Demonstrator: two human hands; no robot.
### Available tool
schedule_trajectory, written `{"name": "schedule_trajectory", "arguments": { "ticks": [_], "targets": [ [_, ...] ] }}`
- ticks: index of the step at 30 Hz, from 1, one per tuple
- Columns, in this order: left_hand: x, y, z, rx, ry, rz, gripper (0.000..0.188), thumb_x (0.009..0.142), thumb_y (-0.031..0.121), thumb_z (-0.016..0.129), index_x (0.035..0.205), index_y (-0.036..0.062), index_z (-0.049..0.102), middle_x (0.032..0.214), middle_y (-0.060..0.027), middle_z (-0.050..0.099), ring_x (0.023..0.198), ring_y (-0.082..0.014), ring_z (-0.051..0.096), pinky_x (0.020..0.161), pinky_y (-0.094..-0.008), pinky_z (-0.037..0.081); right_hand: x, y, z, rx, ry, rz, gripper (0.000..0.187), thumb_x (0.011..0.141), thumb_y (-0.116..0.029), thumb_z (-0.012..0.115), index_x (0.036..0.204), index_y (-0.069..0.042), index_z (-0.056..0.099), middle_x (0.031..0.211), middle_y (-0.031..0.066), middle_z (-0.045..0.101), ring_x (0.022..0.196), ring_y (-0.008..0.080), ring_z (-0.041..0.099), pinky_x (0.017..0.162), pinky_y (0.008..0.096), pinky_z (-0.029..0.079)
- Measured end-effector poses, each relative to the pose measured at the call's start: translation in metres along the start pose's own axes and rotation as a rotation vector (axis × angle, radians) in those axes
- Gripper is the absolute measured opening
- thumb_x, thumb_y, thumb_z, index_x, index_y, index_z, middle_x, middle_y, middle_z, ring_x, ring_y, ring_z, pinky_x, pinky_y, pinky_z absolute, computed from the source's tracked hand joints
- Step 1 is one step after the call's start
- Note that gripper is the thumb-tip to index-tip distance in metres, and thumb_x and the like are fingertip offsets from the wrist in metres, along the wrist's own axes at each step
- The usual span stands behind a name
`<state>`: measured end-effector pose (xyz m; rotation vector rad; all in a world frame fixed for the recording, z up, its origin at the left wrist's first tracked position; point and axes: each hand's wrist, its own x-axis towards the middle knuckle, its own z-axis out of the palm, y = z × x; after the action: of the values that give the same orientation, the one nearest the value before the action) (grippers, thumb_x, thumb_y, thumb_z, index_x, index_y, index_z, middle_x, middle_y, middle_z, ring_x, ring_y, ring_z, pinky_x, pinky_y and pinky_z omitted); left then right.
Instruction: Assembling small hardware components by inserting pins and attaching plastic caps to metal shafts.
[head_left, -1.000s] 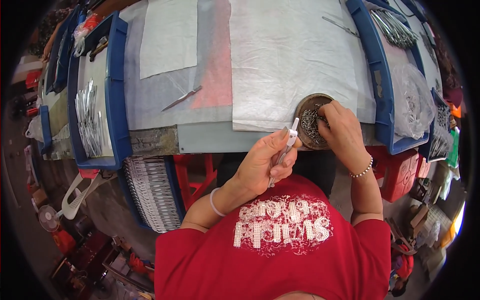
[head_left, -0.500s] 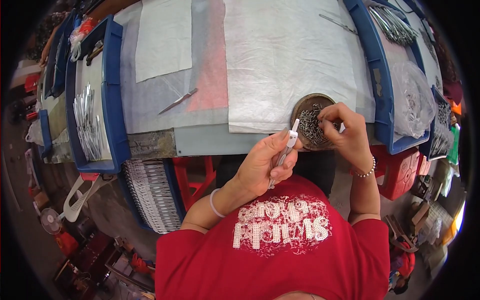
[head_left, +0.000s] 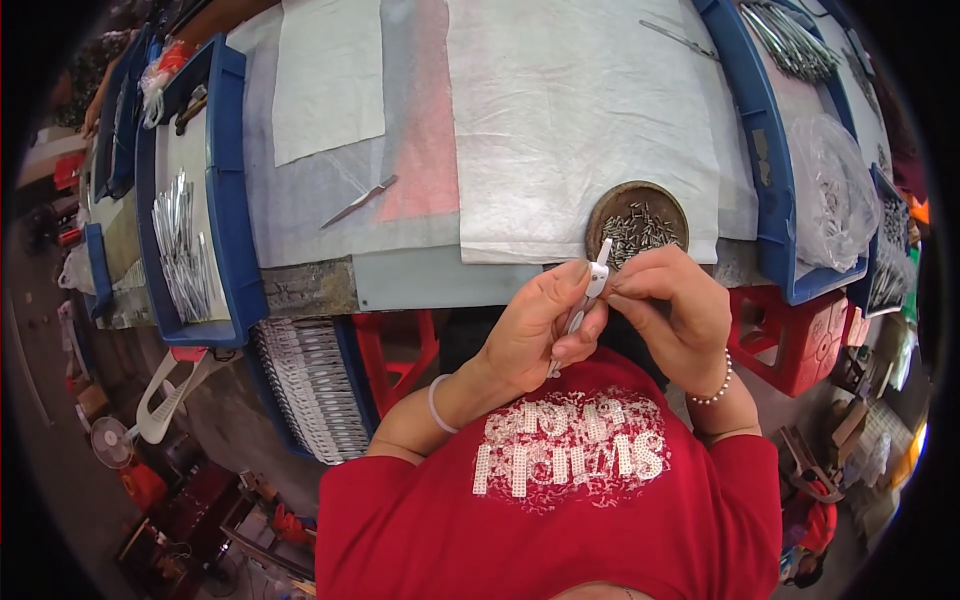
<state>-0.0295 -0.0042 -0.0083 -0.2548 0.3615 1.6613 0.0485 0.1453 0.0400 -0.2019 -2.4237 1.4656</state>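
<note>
My left hand [head_left: 548, 325] is closed around a slim metal tool with a white head [head_left: 598, 272], its narrow tip pointing up and away from me. Small dark holes show on the head. My right hand [head_left: 675, 315] has thumb and fingertips pinched together right beside that head; whatever sits between them is too small to make out. Just beyond both hands, a round brown bowl [head_left: 672, 197] holds many small metal pins [head_left: 638, 228]. It rests at the near edge of a white cloth [head_left: 570, 130] on the table.
A pointed metal tool [head_left: 358, 203] lies on the left sheet, and a thin one [head_left: 680, 38] at the far right. Blue trays [head_left: 228, 180] with metal strips [head_left: 180, 250] flank the table. Another tray holds a clear plastic bag [head_left: 830, 200]. A red stool [head_left: 790, 335] stands right.
My right hand has left the pins in the bowl and come back toward me, down to the white head. My left hand has barely moved.
</note>
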Motion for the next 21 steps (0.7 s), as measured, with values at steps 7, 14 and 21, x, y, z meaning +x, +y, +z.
{"name": "schedule_trajectory", "arguments": {
  "ticks": [7, 14, 21],
  "targets": [
    [-0.004, 0.001, 0.007, 0.150, 0.068, 0.062, 0.024, 0.096, 0.031, 0.045, 0.091, 0.0082, 0.049, 0.064, -0.0029, 0.052, 0.042, -0.0052, 0.034, 0.038, -0.0176, 0.027, 0.000, 0.000, 0.006, -0.029, 0.029, -0.051, 0.018, 0.069, 0.005, 0.070, 0.079, -0.002, 0.057, 0.082, 0.0092, 0.056, 0.066, 0.0179, 0.058, 0.055, 0.0261, 0.047],
    [-0.004, -0.001, 0.003, 0.274, 0.026, 0.118, 0.021, 0.096, 0.027, 0.047, 0.088, 0.0078, 0.050, 0.063, -0.0021, 0.051, 0.044, -0.0043, 0.035, 0.039, -0.0173, 0.026, -0.003, 0.001, 0.001, 0.130, -0.080, 0.169, 0.019, 0.069, 0.006, 0.069, 0.079, -0.001, 0.054, 0.087, 0.0090, 0.055, 0.068, 0.0135, 0.056, 0.058, 0.0237, 0.046],
    [-0.003, -0.005, 0.002, 0.304, -0.021, 0.027, 0.017, 0.096, 0.023, 0.046, 0.097, 0.0062, 0.051, 0.061, -0.0025, 0.050, 0.043, -0.0032, 0.034, 0.038, -0.0163, 0.024, -0.001, 0.021, -0.007, 0.527, -0.308, 0.273, 0.019, 0.077, -0.002, 0.066, 0.091, -0.001, 0.054, 0.103, 0.0086, 0.050, 0.086, 0.0114, 0.051, 0.074, 0.0247, 0.044]
  ]
}}
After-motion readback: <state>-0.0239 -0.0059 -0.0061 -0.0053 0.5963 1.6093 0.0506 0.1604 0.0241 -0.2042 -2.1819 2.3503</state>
